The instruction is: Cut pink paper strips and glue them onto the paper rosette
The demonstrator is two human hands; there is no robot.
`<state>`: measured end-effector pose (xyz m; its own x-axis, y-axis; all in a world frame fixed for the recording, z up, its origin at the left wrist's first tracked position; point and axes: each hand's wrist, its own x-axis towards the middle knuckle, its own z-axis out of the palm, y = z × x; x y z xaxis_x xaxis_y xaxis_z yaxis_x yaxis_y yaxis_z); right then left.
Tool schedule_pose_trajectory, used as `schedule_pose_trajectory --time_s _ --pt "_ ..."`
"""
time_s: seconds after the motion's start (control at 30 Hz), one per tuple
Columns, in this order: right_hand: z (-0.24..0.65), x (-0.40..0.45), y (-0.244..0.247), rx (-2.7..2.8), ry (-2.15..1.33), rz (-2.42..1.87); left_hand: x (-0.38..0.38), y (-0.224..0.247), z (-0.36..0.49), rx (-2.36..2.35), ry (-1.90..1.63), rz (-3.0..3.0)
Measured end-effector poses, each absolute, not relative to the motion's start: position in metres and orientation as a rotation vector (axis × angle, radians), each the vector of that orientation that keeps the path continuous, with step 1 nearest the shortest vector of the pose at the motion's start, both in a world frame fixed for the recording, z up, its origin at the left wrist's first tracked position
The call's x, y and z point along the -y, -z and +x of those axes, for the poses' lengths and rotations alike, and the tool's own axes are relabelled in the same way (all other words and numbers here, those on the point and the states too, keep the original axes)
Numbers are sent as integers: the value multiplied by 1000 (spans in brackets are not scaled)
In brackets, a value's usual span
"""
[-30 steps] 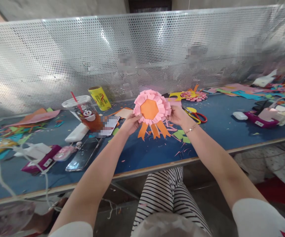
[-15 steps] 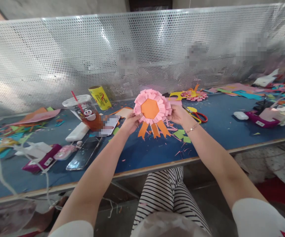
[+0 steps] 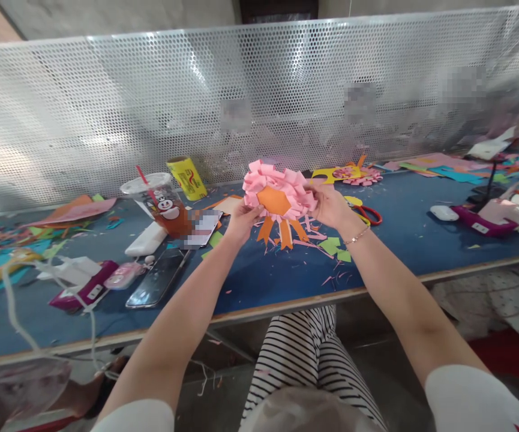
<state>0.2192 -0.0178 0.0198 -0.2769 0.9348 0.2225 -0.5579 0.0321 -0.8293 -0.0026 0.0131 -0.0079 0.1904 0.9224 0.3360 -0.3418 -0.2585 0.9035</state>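
Both hands hold up a paper rosette [image 3: 273, 201] above the blue table. It has looped pink paper petals, an orange centre and orange ribbon tails with notched ends hanging below. My left hand [image 3: 243, 221] grips its left edge, thumb on the front near the orange centre. At the right edge my right hand [image 3: 331, 206] is closed on the pink petals; some of its fingers are hidden behind them. The rosette is tilted back, its centre seen at a slant. Just right of my right hand lie red-and-yellow-handled scissors [image 3: 369, 215], partly covered by the hand.
A drink cup with a straw [image 3: 162, 207], a yellow roll [image 3: 188, 180], a phone [image 3: 159, 279] and purple power strips [image 3: 83, 289] stand to the left. Green paper scraps [image 3: 331, 245] lie below the rosette. Behind rises a perforated metal screen [image 3: 277, 90]; another pink rosette [image 3: 360, 174] lies near it.
The rosette has tipped from facing me squarely to leaning back, so its orange centre looks flatter. Both hands keep their hold and have turned with it; the view has shifted slightly.
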Motion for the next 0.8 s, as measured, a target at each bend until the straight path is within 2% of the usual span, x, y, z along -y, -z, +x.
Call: schedule_pose_trajectory --time_s 0.3,0.8 --pt "226 21 -21 1245 -1572 -405 -18 9 -5 -738 -1455 1348" --pt "240 15 -7 1437 -1519 -528 -14 4 -10 -724 -1300 1440"
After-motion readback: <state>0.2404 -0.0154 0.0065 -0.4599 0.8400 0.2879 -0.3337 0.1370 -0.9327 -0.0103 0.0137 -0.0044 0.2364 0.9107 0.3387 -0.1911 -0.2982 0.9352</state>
